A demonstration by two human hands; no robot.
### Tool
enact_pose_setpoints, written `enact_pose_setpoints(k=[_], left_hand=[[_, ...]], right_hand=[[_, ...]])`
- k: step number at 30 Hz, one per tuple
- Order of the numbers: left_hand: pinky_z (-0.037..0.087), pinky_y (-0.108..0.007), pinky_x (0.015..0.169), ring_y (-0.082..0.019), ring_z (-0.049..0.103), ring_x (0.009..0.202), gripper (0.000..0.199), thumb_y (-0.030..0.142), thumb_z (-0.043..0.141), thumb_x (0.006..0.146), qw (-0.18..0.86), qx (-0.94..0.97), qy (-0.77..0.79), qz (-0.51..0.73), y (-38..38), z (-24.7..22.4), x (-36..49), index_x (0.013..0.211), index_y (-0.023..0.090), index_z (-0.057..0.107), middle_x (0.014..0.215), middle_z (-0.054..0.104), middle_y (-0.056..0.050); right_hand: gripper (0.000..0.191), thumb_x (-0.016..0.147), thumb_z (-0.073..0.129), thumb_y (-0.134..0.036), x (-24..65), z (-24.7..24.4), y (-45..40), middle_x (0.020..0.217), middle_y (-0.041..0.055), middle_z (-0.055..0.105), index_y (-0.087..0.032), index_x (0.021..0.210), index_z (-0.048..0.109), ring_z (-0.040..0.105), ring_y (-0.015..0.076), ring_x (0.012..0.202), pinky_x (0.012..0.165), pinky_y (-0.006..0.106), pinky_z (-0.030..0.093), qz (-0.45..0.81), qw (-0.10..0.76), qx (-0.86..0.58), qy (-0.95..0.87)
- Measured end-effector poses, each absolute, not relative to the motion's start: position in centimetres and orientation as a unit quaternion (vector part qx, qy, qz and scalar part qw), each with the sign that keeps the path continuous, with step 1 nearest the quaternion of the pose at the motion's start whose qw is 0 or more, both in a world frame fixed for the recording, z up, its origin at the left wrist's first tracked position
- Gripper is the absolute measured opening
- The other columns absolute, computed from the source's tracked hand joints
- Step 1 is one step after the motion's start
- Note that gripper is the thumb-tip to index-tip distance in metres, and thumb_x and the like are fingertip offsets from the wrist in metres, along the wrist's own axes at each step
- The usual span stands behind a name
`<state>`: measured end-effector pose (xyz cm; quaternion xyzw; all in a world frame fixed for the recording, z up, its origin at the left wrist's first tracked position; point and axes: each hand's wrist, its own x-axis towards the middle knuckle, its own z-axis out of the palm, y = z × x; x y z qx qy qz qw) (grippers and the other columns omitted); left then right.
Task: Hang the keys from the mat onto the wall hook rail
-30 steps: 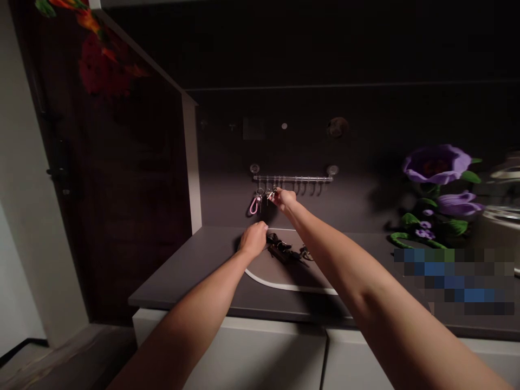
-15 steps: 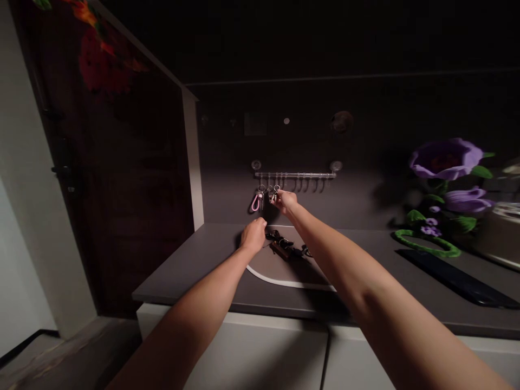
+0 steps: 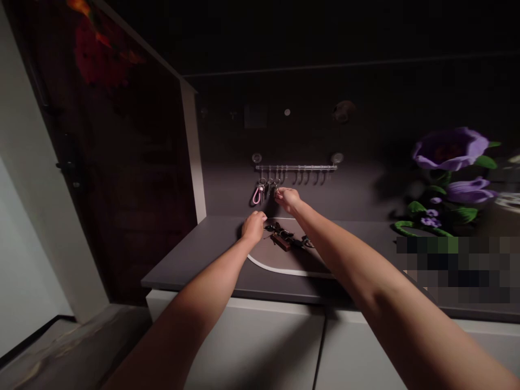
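Observation:
My right hand is just below the metal hook rail, its fingertips at the keys hanging from a hook. A pink carabiner keychain hangs beside those keys. My left hand is curled over the grey countertop, close to the left of a dark bunch of keys with a brown leather tag. The underside of its fingers is hidden. A white curved line runs on the countertop below the bunch.
A dark wooden door stands to the left of the counter. Purple flower wall art is at the right, and a blurred patch covers the counter there. White cabinet doors lie below the counter's front edge.
My right hand has dropped slightly further below the rail, while the key ring stays on its hook. The whole scene has shifted up in the view.

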<state>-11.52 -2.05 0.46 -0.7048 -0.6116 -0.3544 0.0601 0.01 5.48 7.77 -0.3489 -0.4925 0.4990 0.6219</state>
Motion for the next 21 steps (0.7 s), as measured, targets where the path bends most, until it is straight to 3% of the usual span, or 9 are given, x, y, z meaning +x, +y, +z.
enact_pose_setpoints(k=[6,14,17,21], left_hand=[[0.038,-0.026,0.078,-0.017,0.051,0.093,0.025,0.016,0.042,0.082,0.052,-0.743,-0.574,-0.341,-1.5,-0.3,-11.8,0.098,0.023,0.061,0.100,0.056,-0.006],[0.035,-0.032,0.087,-0.021,0.046,0.101,0.033,0.014,0.041,0.082,0.045,-0.783,-0.553,-0.281,-1.0,-0.7,-12.0,0.108,0.025,0.058,0.109,0.056,-0.006],[0.035,-0.032,0.089,-0.020,0.046,0.101,0.033,0.018,0.040,0.084,0.050,-0.786,-0.560,-0.257,-1.0,-0.7,-12.0,0.110,0.027,0.057,0.112,0.056,-0.004],[0.036,-0.032,0.088,-0.020,0.046,0.101,0.032,0.020,0.039,0.084,0.061,-0.783,-0.572,-0.237,-1.0,-0.7,-12.0,0.110,0.026,0.057,0.111,0.057,-0.003]], right_hand=[[0.013,0.066,0.050,-0.003,0.3,7.1,3.7,0.060,-0.0019,0.052,-0.015,0.069,0.050,0.048,0.0050,0.047,0.051,0.020,0.043,0.530,0.615,-0.397,-0.428],[0.011,0.068,0.051,-0.004,1.6,4.5,0.2,0.063,0.0000,0.053,-0.014,0.072,0.053,0.048,0.0055,0.050,0.052,0.019,0.042,0.507,0.559,-0.430,-0.496],[0.010,0.068,0.052,-0.007,2.3,3.1,-0.4,0.065,0.0006,0.056,-0.013,0.076,0.055,0.050,0.0068,0.054,0.058,0.021,0.043,0.436,0.538,-0.460,-0.555],[0.018,0.073,0.052,-0.014,3.4,1.6,-0.6,0.084,0.0063,0.062,-0.012,0.089,0.058,0.056,0.0113,0.073,0.074,0.025,0.043,0.257,0.494,-0.503,-0.661]])
